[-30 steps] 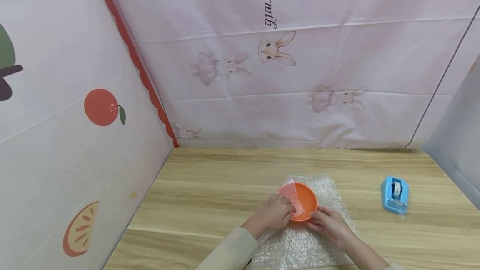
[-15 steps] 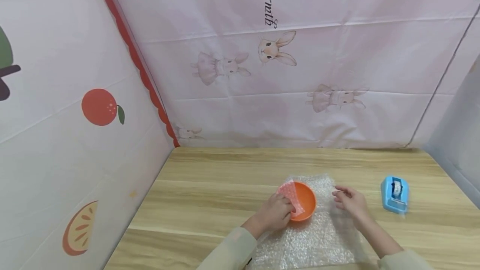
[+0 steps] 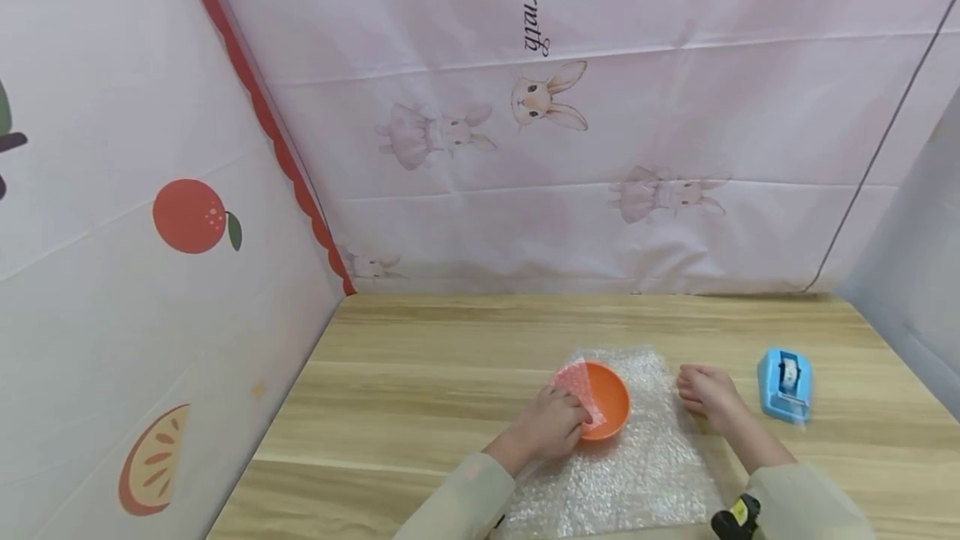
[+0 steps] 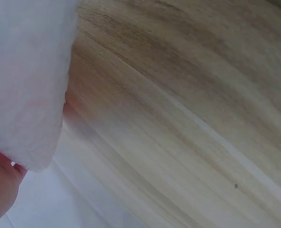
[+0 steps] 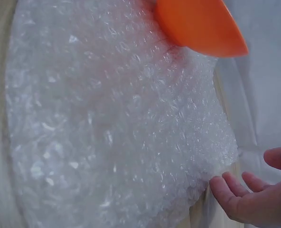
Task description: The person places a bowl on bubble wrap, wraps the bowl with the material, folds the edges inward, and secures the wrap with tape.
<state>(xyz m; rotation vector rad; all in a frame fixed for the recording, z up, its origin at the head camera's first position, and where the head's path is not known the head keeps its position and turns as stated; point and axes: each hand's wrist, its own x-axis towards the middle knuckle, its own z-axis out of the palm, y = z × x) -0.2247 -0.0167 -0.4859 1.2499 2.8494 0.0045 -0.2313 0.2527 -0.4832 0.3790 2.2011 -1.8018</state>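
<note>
An orange bowl (image 3: pixel 612 400) sits on a sheet of clear bubble wrap (image 3: pixel 645 477). One side of the sheet is folded up over the bowl's left part, which shows pinkish through the plastic. There my left hand (image 3: pixel 549 423) grips the folded wrap at the bowl's rim, with curled fingers reaching inside. In the left wrist view the raised wrap (image 4: pixel 29 80) covers most of that hand. My right hand (image 3: pixel 711 398) holds nothing; its loosely bent fingers are by the sheet's right edge. In the right wrist view the fingertips (image 5: pixel 216 183) are right at that edge.
A blue tape dispenser (image 3: pixel 783 386) stands on the wooden table (image 3: pixel 405 373), right of the right hand. Printed cloth walls (image 3: pixel 480 232) close off the back and left side. A black device (image 3: pixel 737 517) shows at the right sleeve.
My right hand has let go of the bowl's right side and moved right to the far edge of the bubble wrap. The left hand has stayed on the folded wrap.
</note>
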